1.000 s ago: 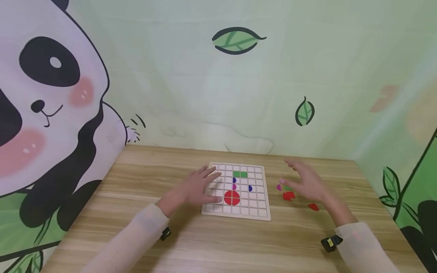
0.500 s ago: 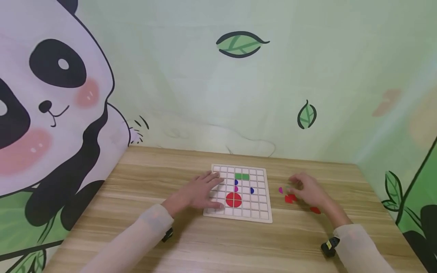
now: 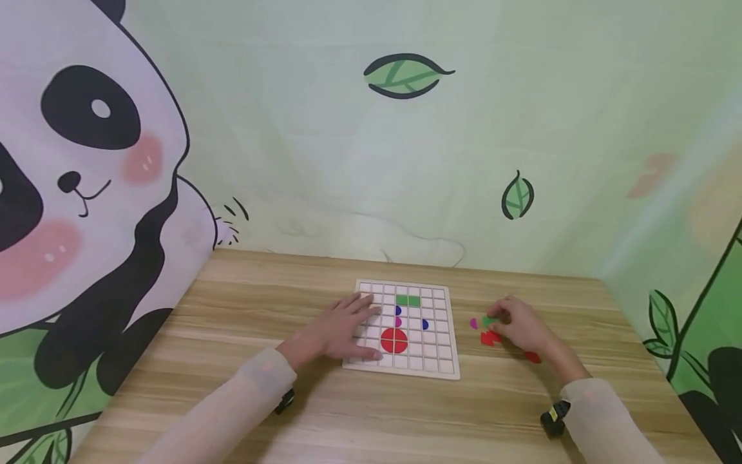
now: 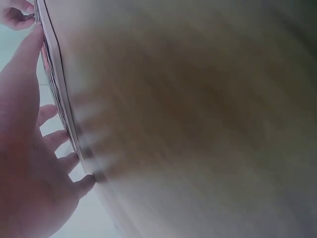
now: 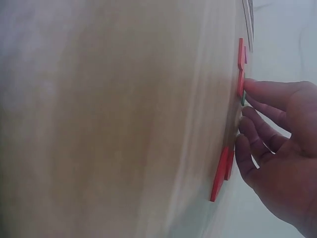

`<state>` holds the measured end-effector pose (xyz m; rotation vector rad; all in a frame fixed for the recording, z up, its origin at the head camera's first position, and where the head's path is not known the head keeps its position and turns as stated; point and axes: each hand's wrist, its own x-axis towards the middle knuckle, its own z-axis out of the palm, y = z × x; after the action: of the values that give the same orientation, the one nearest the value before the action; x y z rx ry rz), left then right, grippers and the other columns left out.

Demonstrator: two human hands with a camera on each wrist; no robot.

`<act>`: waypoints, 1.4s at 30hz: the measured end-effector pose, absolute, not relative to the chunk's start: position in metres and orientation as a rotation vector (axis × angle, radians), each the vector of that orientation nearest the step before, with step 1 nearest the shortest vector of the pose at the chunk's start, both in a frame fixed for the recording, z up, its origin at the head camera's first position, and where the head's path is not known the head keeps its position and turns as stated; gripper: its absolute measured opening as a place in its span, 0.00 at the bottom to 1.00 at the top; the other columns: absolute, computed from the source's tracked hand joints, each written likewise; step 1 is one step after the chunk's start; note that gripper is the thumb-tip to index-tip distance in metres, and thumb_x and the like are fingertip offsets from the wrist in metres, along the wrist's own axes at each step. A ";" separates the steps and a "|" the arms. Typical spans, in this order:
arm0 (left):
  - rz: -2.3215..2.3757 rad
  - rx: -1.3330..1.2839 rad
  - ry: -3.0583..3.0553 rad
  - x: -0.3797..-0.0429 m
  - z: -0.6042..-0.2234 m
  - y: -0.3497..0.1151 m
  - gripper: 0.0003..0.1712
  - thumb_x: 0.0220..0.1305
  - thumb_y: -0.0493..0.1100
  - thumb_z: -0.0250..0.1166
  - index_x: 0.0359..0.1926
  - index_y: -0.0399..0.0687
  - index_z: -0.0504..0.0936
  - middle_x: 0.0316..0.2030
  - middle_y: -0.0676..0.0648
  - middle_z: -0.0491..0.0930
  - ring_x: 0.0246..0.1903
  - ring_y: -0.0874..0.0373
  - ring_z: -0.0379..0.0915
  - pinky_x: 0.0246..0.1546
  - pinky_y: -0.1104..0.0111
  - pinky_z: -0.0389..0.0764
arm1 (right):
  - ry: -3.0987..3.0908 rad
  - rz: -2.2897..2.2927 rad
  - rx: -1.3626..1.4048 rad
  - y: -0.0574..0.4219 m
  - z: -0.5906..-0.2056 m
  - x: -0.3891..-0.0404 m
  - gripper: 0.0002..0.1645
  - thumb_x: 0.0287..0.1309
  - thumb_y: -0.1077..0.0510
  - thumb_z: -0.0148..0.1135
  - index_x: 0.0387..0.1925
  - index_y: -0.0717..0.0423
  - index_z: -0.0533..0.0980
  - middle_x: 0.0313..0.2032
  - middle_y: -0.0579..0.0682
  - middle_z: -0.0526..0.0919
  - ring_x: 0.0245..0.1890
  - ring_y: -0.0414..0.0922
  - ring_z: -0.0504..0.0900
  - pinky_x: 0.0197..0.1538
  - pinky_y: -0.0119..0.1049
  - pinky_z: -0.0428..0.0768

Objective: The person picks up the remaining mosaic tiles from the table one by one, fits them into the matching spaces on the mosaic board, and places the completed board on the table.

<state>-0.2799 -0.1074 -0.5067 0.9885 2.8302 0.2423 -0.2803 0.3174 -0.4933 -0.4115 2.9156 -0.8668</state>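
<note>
A white gridded board [image 3: 429, 351] lies on the table, with a red circle of quarter pieces [image 3: 394, 341], two green squares [image 3: 408, 301], small blue half-rounds and a magenta one in its cells. My left hand [image 3: 343, 327] rests on the board's left side, fingers spread; in the left wrist view its thumb and fingertips lie along the board's edge [image 4: 62, 84]. To the right of the board, my right hand [image 3: 524, 327] pinches a green piece [image 3: 488, 321] between thumb and forefinger, low over the table. In the right wrist view the green piece [image 5: 243, 99] is mostly hidden behind a red one.
Loose red pieces [image 3: 489, 338] lie by the right fingertips, another red piece [image 3: 532, 356] nearer the wrist. A magenta half-round [image 3: 473, 323] sits between board and right hand. A panda-printed backdrop [image 3: 301, 142] rises behind the wooden table [image 3: 406, 419].
My right hand has come down onto the loose pieces, its fingers closing from spread to a pinch at the green piece. My left hand stays on the board's left side.
</note>
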 end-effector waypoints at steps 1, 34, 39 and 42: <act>0.233 0.991 2.828 -0.279 -0.506 -0.107 0.60 0.62 0.84 0.57 0.85 0.59 0.57 0.85 0.45 0.46 0.83 0.40 0.39 0.79 0.41 0.50 | 2.913 -0.877 -0.410 0.318 -0.494 -0.280 0.11 0.67 0.64 0.70 0.49 0.63 0.83 0.47 0.57 0.80 0.51 0.57 0.80 0.60 0.60 0.79; 0.211 0.985 2.807 -0.279 -0.499 -0.105 0.59 0.63 0.83 0.58 0.85 0.57 0.58 0.85 0.44 0.47 0.83 0.39 0.39 0.79 0.40 0.51 | 2.935 -1.071 -0.320 0.304 -0.485 -0.287 0.04 0.72 0.60 0.68 0.42 0.57 0.80 0.37 0.51 0.83 0.38 0.48 0.78 0.41 0.38 0.80; 0.217 0.976 2.800 -0.279 -0.499 -0.105 0.60 0.63 0.83 0.58 0.85 0.57 0.57 0.85 0.44 0.47 0.83 0.39 0.39 0.79 0.40 0.50 | 2.933 -1.132 -0.359 0.289 -0.483 -0.292 0.06 0.72 0.59 0.68 0.41 0.57 0.79 0.36 0.51 0.82 0.38 0.48 0.78 0.39 0.36 0.78; 0.223 0.959 2.799 -0.278 -0.500 -0.106 0.60 0.62 0.83 0.58 0.85 0.58 0.57 0.85 0.44 0.47 0.83 0.40 0.38 0.79 0.41 0.49 | 2.941 -1.160 -0.367 0.279 -0.484 -0.297 0.06 0.72 0.59 0.68 0.41 0.57 0.80 0.35 0.50 0.83 0.38 0.48 0.79 0.39 0.36 0.78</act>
<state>-0.2783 -0.1056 -0.4999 0.9587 2.7987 0.2231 -0.2966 0.2789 -0.4841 -0.3673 2.9408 -1.1602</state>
